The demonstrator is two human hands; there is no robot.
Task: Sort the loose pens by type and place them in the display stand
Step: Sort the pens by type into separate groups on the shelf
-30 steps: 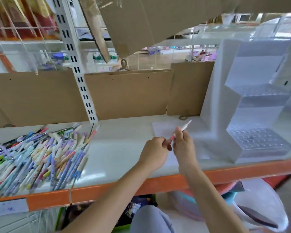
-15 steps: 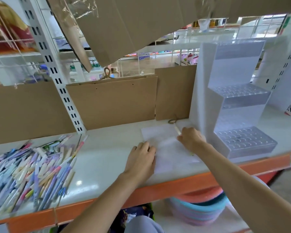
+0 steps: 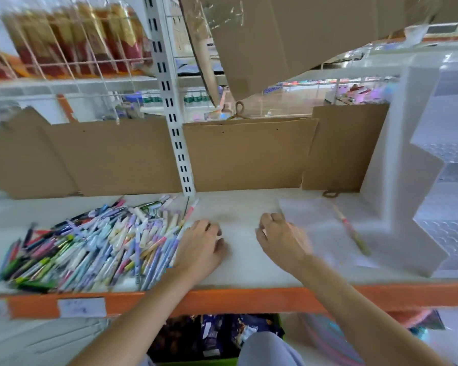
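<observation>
Clear plastic forms the tiered display stand [image 3: 405,165] well to the right of both hands, and 1 pink-and-white pen [image 3: 351,229] lies on a translucent sheet [image 3: 317,220] between the stand and the right hand [image 3: 282,240]. Loose pens [image 3: 90,244] are heaped just left of the left hand [image 3: 200,245], touching it; both hands rest on the shelf [image 3: 238,207] with loosely curled fingers, holding nothing.

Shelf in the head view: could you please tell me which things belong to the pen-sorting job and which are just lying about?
Part of the job:
- pile of pens
- single pen lying on the plastic sheet
- display stand
- left hand, right hand

Just lying about:
- cardboard panels
- string loop
- label on the shelf edge
</observation>
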